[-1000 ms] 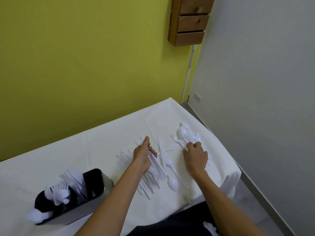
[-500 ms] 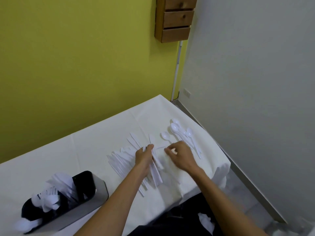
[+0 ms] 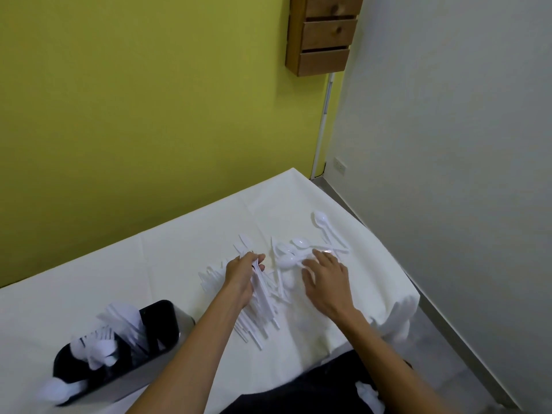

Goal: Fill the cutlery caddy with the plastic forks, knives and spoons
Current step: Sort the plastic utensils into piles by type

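Observation:
White plastic cutlery lies scattered on the white-covered table. My left hand grips a bundle of knives whose handles stick out toward me. My right hand lies spread, fingers straight, touching a group of spoons. Two more spoons lie farther right. The black cutlery caddy stands at the near left with forks, spoons and knives upright in it.
The table's right edge drops off just beyond the spoons, with grey floor below. A yellow wall runs behind the table, and a wooden drawer unit hangs on it. A spoon lies beside the caddy's near-left end.
My right hand has slid left then back right across the spoons, spreading its fingers flat. My left hand has kept its hold on the knife bundle. The spoons have been shifted closer together.

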`<action>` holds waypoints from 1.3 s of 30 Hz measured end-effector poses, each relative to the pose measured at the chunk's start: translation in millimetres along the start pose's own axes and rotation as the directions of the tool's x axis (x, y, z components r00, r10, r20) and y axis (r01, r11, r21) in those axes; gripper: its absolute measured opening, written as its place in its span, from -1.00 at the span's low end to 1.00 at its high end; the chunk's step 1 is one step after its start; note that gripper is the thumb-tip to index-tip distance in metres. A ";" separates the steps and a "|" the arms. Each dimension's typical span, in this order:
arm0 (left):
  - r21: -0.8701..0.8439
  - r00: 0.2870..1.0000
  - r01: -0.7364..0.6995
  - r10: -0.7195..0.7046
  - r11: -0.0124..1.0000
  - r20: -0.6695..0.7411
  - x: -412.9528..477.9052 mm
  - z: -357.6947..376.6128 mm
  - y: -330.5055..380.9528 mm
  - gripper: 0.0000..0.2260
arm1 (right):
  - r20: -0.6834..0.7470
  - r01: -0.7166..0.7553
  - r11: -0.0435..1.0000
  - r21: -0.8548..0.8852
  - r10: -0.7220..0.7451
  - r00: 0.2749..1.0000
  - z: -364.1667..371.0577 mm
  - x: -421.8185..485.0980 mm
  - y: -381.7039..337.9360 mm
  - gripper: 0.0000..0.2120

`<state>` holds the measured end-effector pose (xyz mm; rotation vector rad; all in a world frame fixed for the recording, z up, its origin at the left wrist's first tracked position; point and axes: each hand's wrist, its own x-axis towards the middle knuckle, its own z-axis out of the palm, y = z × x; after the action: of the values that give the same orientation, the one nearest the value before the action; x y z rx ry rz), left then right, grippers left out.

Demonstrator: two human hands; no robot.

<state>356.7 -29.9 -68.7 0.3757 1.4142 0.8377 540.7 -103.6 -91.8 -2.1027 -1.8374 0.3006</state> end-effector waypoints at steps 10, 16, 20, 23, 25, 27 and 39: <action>-0.120 0.998 0.013 -0.005 0.993 0.063 5.4 -7.9 19.6 -0.63 | 0.135 -0.210 0.956 -0.206 0.240 0.961 1.0 38.0 18.0 -0.52; -0.181 0.997 0.039 -0.027 0.983 0.068 4.8 -12.1 22.9 -0.81 | -0.118 -0.210 0.976 -0.056 0.203 0.972 3.7 27.2 4.9 -0.63; -0.205 0.997 0.036 -0.022 0.978 0.069 8.2 -11.7 19.0 -0.93 | -0.048 -0.267 0.961 -0.066 0.265 0.963 0.0 36.0 7.9 -0.55; -0.173 0.998 0.032 -0.023 0.984 0.054 11.8 -10.6 19.8 -0.84 | 0.078 -0.244 0.964 -0.103 0.253 0.964 1.1 39.5 13.1 -0.62; -0.165 0.999 0.032 -0.029 0.986 0.023 11.9 -9.7 21.4 -0.73 | 0.138 -0.143 0.986 -0.089 0.154 0.978 3.2 37.7 11.8 -0.66; -0.181 1.000 0.018 -0.016 0.983 0.012 10.0 -5.8 23.4 -0.66 | 0.121 -0.148 0.989 -0.020 0.149 0.981 0.6 38.8 12.9 -0.68; -0.263 0.990 -0.113 0.087 0.958 -0.109 10.1 -9.8 27.8 -0.67 | 0.067 -0.261 0.963 0.065 0.257 0.964 -11.3 43.9 16.9 -0.67</action>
<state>338.9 -6.6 -58.4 0.2013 1.3562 1.1293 566.7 -63.4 -85.3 -2.3057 -1.5541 0.4896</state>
